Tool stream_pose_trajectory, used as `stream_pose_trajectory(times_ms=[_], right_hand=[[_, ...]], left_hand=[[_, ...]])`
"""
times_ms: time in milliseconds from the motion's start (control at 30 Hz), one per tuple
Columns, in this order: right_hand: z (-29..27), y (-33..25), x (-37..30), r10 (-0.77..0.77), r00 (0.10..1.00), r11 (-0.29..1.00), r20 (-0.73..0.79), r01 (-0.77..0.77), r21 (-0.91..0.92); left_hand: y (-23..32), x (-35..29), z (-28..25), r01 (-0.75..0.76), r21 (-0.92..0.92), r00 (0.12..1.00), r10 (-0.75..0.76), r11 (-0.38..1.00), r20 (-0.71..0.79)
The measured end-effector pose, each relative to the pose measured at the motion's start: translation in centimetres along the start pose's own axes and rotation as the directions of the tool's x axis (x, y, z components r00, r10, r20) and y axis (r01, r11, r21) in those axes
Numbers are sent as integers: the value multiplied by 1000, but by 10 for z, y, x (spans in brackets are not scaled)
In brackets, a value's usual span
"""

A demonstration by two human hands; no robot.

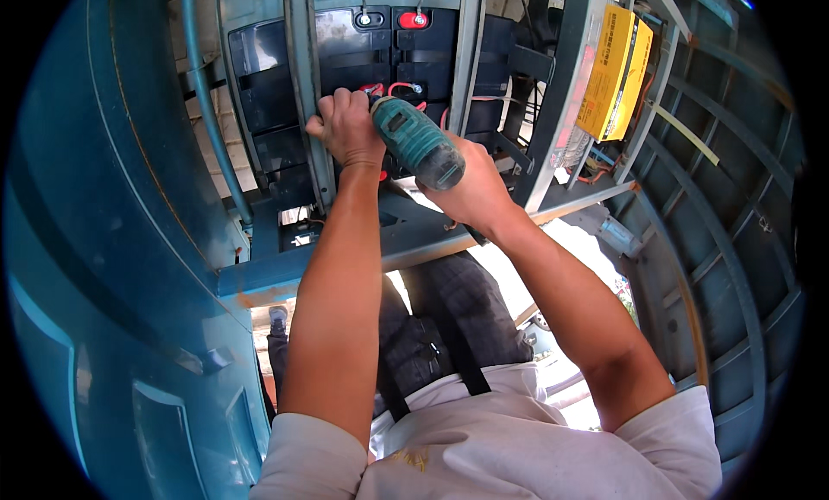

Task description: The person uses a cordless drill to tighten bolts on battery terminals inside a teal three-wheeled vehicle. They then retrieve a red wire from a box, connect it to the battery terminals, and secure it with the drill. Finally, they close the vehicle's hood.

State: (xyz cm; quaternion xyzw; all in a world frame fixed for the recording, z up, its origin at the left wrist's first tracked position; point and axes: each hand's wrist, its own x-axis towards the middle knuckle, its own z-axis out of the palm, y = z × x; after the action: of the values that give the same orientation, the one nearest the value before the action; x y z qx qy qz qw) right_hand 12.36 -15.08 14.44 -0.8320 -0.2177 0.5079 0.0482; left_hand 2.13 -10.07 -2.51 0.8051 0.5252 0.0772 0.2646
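Note:
A teal cordless driver (420, 146) is gripped in my right hand (480, 189). Its front end points away from me toward a bank of black batteries (350, 75). Close by the driver's nose, my left hand (350, 127) is closed, its fingers curled beside an upright metal bar (308, 77). What those fingers hold, if anything, is hidden. A red cable (399, 86) loops near the driver's tip, by a battery terminal (418, 88). Farther back, a red terminal piece (414, 20) sits on top of a battery. The driver's bit cannot be made out.
Metal uprights (467, 55) stand in front of the batteries. A steel crossbar (276, 273) runs below my hands. At the right, a yellow box (615, 75) is set in the frame. A blue panel (129, 327) rises on the left, and a ribbed metal wall (725, 206) curves on the right.

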Motion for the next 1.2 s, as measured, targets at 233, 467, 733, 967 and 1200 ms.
stream_pose_trajectory(times_ms=[233, 467, 733, 967, 1200], right_hand=[[-4, -8, 2, 26, 1000, 999, 12, -26, -43], [-1, -7, -5, 54, 998, 993, 12, -53, -101], [-30, 5, -25, -157, 987, 969, -39, 147, -199], [-61, 75, -107, -118, 967, 815, -228, 225, 533], [-45, 157, -146, 49, 989, 841, -137, 33, 540]], left_hand=[[0, -3, -1, 20, 16, 999, -20, 1000, 29], [0, -8, -2, -2, 25, 999, 1, 1000, 49], [-15, -5, -62, -97, -11, 994, 97, 995, 47], [-13, 16, -60, -335, 0, 921, 327, 942, 213], [-7, 41, -55, -615, 157, 739, 495, 773, 457]])
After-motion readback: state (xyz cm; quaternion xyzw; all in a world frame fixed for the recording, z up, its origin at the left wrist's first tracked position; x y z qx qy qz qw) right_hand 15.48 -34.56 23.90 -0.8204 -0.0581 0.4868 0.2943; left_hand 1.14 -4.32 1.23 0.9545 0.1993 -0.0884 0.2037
